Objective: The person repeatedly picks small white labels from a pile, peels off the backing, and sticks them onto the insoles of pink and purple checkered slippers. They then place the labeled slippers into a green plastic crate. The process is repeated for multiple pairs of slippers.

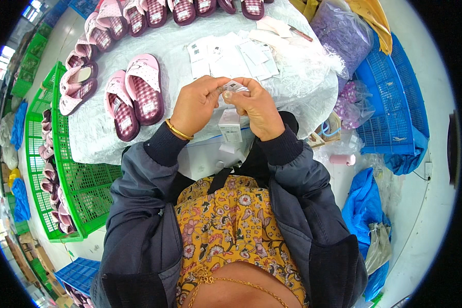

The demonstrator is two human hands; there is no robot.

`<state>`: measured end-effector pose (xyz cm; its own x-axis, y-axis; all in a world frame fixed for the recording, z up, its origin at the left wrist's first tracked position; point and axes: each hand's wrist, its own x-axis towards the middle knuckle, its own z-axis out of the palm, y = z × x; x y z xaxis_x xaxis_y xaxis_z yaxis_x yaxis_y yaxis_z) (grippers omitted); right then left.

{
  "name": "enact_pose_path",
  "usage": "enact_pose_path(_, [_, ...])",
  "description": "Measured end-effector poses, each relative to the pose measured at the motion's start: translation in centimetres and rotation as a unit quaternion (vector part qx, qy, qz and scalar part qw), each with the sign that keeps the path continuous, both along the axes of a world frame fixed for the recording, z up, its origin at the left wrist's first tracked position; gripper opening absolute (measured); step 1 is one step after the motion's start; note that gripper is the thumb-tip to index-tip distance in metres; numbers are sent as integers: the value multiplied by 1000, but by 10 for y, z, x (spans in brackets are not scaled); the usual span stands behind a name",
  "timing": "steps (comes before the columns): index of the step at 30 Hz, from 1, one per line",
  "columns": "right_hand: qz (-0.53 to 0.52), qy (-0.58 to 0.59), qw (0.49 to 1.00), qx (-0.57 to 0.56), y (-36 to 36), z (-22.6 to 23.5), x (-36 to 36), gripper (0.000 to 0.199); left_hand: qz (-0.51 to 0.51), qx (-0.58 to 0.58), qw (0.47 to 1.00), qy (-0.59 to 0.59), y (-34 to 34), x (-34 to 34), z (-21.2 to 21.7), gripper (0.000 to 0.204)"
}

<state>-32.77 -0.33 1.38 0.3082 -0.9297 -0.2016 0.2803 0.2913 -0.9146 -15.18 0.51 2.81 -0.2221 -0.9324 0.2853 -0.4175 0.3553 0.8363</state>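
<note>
Between the fingertips of my left hand point(194, 107) and my right hand point(263, 112) is a small white printed label point(235, 86), pinched at both sides. Just below the hands, by the table's near edge, is a white block of printed labels or a small box point(230, 123); which it is I cannot tell. To the left of my left hand a pair of pink slippers point(145, 84) with checked insoles lies on the plastic-covered table point(182, 56). White stickers show on the insoles. Beyond my hands several white printed sheets point(226, 57) are spread out.
More pink slippers point(155, 11) line the table's far and left edges. A small knife point(300, 34) lies at the far right. A green crate point(82, 190) of slippers stands left; a blue crate point(387, 102) and bags of purple material point(341, 31) stand right. A pink roll point(342, 159) lies nearby.
</note>
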Motion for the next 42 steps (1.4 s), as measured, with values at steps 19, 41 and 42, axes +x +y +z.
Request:
enact_pose_path(19, [44,1,999,28,4,-5,-11,32,-76,236,963,107,1,10,3,21])
enact_pose_path(41, [187,367,875,-254,34,31,33,38,-80,41,996,-18,53,98,-9,11])
enact_pose_path(42, [172,307,916,-191,35,29,42,32,-74,21,997,-23,53,101,-5,11])
